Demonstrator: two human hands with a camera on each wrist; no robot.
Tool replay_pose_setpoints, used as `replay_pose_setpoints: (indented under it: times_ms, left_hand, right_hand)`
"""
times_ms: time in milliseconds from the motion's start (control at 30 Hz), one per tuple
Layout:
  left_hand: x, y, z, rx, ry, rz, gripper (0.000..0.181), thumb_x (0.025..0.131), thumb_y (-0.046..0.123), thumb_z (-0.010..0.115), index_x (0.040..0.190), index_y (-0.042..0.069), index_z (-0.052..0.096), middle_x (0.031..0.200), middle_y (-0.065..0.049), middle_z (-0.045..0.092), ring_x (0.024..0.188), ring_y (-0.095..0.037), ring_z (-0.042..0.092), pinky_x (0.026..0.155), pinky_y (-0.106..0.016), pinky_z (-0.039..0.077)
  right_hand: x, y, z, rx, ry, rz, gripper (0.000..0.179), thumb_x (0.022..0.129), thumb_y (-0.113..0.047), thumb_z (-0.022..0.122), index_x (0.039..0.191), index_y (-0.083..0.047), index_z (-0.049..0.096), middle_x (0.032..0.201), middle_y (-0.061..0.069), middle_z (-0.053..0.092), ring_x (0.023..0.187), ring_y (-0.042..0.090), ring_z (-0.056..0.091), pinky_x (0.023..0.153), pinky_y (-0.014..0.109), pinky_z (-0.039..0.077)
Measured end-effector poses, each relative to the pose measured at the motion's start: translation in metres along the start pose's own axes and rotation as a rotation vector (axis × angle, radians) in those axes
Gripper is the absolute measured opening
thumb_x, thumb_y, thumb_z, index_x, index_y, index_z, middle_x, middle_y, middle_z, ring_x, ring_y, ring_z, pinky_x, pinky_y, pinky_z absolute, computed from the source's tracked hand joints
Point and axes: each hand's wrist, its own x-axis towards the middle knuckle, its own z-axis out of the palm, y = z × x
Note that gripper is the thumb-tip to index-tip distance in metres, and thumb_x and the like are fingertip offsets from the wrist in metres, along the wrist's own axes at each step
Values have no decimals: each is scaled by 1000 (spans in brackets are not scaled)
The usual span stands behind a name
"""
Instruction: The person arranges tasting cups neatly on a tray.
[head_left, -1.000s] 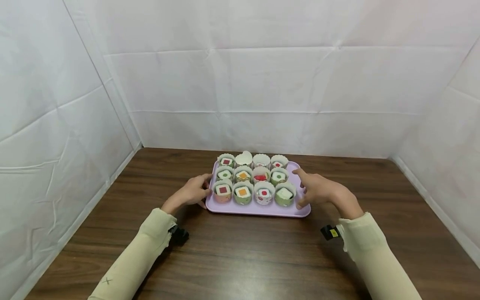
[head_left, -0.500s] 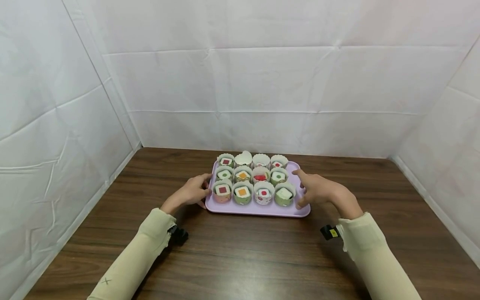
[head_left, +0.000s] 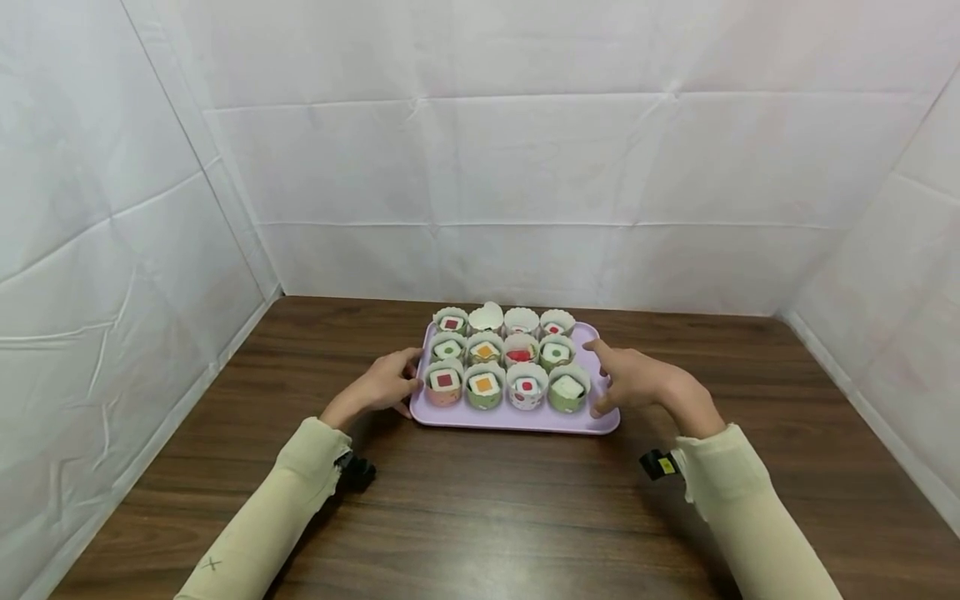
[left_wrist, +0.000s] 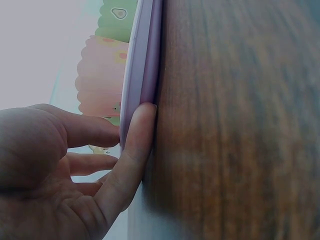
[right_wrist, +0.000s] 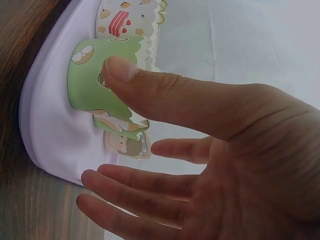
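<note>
A lilac tray (head_left: pixel 495 418) lies on the table with several scalloped paper baking cups in rows. Most cups show a small white block with a coloured centre, such as a front cup (head_left: pixel 483 392) with an orange square. My left hand (head_left: pixel 386 379) holds the tray's left rim; in the left wrist view one digit (left_wrist: pixel 140 132) lies along its outer side while another meets its top edge. Over the tray's right end, my right hand (head_left: pixel 637 379) is spread and holds nothing. Its thumb (right_wrist: pixel 122 70) overlaps a green cup (right_wrist: pixel 107 87) in the right wrist view.
Brown wooden table (head_left: pixel 480 517) surrounds the tray. White cloth walls (head_left: pixel 540 167) stand behind it and on both sides. A heart-like white piece (head_left: pixel 491 315) shows in a back-row cup. Dark wrist cameras (head_left: pixel 356 473) hang below the sleeves.
</note>
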Motion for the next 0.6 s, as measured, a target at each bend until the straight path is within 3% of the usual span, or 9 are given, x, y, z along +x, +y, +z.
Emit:
replay_pose_setpoints:
  times_ms: [333,467,600]
  left_hand:
    - [-3,0,-2,-30,-4,-2,62,101,0,51,159,-4,29,117,-25,53,82,-25,67,62,-34,67]
    - [-6,0,-7,-69,-30,-1,62,102,2,52,159,-4,29,116,-25,54,87,-26,68,65,-36,68]
    - [-6,-3,-21,-54,-44,-10,62,103,5,52,160,-3,28,116,-26,58,88,-27,67,68,-38,68]
  right_hand:
    - [-6,8,-9,-10,-2,-21,95,83,-16,83,159,-1,27,131,26,61,116,34,62,99,52,55]
    - [-11,23,-13,7,102,-90,78,90,-24,79,151,2,38,128,29,64,115,39,66,94,52,60]
    - [-11,42,-13,2,221,-100,60,103,-37,63,144,3,48,126,25,67,113,37,67,92,53,60]
